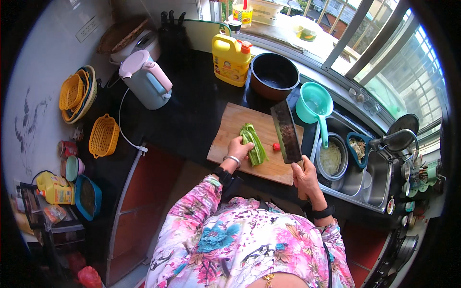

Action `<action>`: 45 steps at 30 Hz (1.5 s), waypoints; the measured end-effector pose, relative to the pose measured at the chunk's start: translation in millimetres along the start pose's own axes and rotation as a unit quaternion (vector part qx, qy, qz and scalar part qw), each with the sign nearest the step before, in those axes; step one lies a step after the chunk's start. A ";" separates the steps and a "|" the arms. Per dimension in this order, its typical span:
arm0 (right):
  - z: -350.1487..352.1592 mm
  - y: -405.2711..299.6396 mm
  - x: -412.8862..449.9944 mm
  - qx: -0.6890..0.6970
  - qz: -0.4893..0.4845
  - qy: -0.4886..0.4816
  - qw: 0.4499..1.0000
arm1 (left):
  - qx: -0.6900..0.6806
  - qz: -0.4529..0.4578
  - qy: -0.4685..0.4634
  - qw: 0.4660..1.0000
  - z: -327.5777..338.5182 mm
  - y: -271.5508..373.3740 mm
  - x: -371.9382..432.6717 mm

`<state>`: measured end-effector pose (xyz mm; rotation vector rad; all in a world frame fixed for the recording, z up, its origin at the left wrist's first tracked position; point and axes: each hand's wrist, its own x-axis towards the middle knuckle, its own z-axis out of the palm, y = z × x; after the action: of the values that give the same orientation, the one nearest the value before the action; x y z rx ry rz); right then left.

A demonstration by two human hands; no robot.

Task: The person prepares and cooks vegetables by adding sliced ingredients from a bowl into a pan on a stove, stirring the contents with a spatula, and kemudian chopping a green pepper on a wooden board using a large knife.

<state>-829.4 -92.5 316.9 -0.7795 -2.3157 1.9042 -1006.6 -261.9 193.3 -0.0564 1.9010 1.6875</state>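
On a wooden cutting board [227, 126] lies a bunch of long green vegetable pieces [254, 145], perhaps split green peppers. My left hand [239, 149] rests on their left side, thumb and fingers against them. My right hand [306, 178] grips the handle of a wide-bladed cleaver [287, 131], its blade raised over the board's right part and pointing away from me. Between the vegetable and the blade sits a small red piece [276, 147], which looks like pepper.
Behind the board stand a black-lined pot [274, 75] and a yellow jug [231, 61]. A green dipper [315, 102] is at the right, beside the sink [379, 180] with a bowl of pale shreds [330, 158]. An electric kettle [146, 81] and a yellow basket [104, 136] stand left.
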 end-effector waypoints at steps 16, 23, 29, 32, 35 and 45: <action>-5.9 19.1 -12.6 -0.038 0.008 -0.001 0.999 | 0.298 0.102 0.132 0.940 34.1 19.7 14.3; -5.8 12.0 -14.6 -0.097 -0.001 -0.007 0.995 | 0.429 0.122 0.028 0.894 -7.5 53.9 13.8; 0.7 13.8 7.6 -0.189 -0.049 0.010 0.981 | 0.386 0.134 0.050 0.911 -6.6 67.6 6.5; 7.5 12.2 17.7 -0.177 -0.004 0.000 0.984 | 0.373 0.154 0.071 0.912 0.6 62.0 3.5; 13.1 20.5 19.5 -0.182 -0.020 -0.010 0.983 | 0.351 0.220 0.099 0.905 3.5 38.1 10.3; 0.1 -2.6 18.3 -0.209 -0.040 0.006 0.977 | 0.439 0.364 0.166 0.804 25.1 2.5 -37.0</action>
<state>-846.3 -85.6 314.2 -0.7047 -2.7324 1.3896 -967.1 -251.0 211.6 0.8996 3.0623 1.0104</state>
